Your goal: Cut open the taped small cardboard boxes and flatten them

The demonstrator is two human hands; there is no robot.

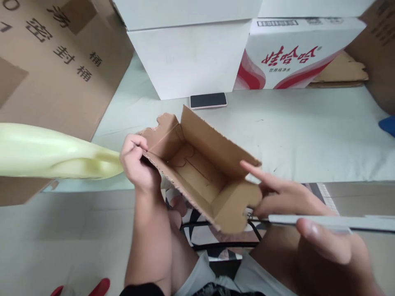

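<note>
A: What lies at the centre?
B: One small cardboard box (pixel 197 172), open and tilted, held above the person's lap at the front edge of the pale green surface (pixel 308 131); four walls, two of them ending in notched flaps

A: And the hands?
B: Two. The left hand (pixel 138 164) pinches the wall at the box's left end between thumb and curled fingers. The right hand (pixel 302 209) presses one long pale strip (pixel 327 223) between thumb and fingers, its index finger extended to the far wall's right end; whether that fingertip touches, I cannot tell

A: What is arranged beyond the box?
B: One phone (pixel 208 100), dark face up, lying just in front of one plain white box (pixel 191 61); beside the latter, one white box with three large red characters (pixel 296 57)

A: Towards the margins?
B: Left, one large printed carton (pixel 61 61) and one smooth yellow-green object (pixel 55 152); right, one brown carton (pixel 378 57) near flattened cardboard (pixel 342 72), its pieces too overlapped to count, and one blue item (pixel 388 125), partly cut off; lower left, two red tips (pixel 100 287) above the floor's edge of view
</note>
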